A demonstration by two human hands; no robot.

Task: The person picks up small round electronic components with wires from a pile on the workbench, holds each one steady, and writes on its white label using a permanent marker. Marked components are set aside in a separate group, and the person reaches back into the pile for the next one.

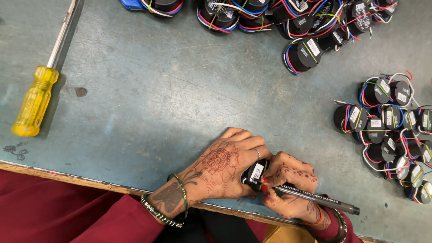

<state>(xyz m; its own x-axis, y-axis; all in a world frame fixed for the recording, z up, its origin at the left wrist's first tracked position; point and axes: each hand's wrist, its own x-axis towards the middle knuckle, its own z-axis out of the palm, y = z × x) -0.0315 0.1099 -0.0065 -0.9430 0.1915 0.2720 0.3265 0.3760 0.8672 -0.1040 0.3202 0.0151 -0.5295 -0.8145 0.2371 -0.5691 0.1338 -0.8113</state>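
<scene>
Left hand (220, 168), black white-labelled coil (254, 174)

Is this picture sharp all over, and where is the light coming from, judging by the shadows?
Head view: sharp across most of the frame, with fine patterns clear on the left hand and right hand. The yellow screwdriver casts a soft shadow to its right, so light seems to come from the left. The worn bench top shows faint sheen, no hard glare. The edges bend slightly, a wide-lens effect.

You face worn teal bench (157, 90), surface scratched, stained; bare wooden edge (67, 176) along near side; light even, soft shadows.
</scene>
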